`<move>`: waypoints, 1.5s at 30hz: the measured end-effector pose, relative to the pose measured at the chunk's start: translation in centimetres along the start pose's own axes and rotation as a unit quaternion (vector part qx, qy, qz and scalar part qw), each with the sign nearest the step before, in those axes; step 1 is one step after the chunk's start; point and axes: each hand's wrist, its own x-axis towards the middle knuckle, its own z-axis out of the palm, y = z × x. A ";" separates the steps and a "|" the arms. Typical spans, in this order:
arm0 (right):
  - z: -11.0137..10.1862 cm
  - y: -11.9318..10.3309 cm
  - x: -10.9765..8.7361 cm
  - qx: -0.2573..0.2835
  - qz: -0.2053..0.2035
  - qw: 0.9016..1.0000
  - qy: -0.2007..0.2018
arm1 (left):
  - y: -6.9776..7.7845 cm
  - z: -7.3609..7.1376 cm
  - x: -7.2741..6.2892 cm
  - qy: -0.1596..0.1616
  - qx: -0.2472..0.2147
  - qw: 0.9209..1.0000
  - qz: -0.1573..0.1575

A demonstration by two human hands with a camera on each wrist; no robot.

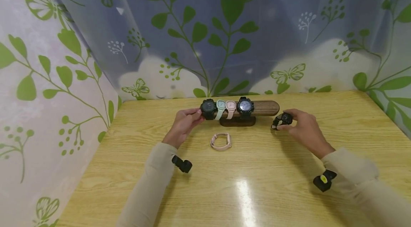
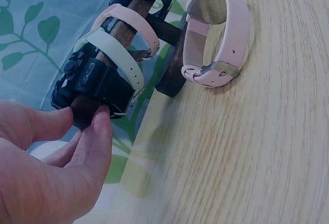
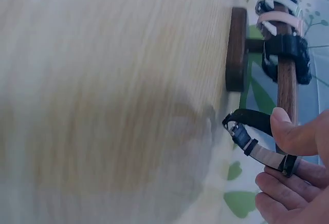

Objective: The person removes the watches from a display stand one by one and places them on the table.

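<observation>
A dark wooden watch stand (image 1: 266, 108) has a rounded bar on a short foot. Strapped along the bar are a black watch (image 1: 208, 108) at the left, a mint-green watch (image 1: 221, 105), a pink watch (image 1: 230, 106) and a second black watch (image 1: 245, 105). My left hand (image 1: 184, 125) pinches the bar's left end between thumb and fingers, beside the first black watch. Just off the bar's right end, my right hand (image 1: 305, 129) holds another black watch (image 1: 285, 118); in the right wrist view its buckled strap (image 3: 264, 154) forms a loop.
Another pink watch (image 1: 221, 142), its strap buckled into a loop, lies on the wooden table (image 1: 205, 184) in front of the stand. Behind the table hangs a curtain (image 1: 205, 34) with leaf and butterfly prints. Small black devices (image 1: 182, 164) are worn at both wrists.
</observation>
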 end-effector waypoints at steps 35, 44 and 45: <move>5.4 -3.1 -1.3 0.077 -0.030 0.995 -0.060 | 0.1 0.0 0.1 -0.004 0.001 1.000 -0.002; 6.1 -3.8 -0.8 0.065 -0.045 0.994 -0.070 | 0.0 -0.1 0.1 -0.003 0.002 1.000 -0.002; 6.2 -3.8 -0.8 0.064 -0.047 0.994 -0.071 | 0.0 -0.1 0.1 -0.002 0.001 1.000 -0.003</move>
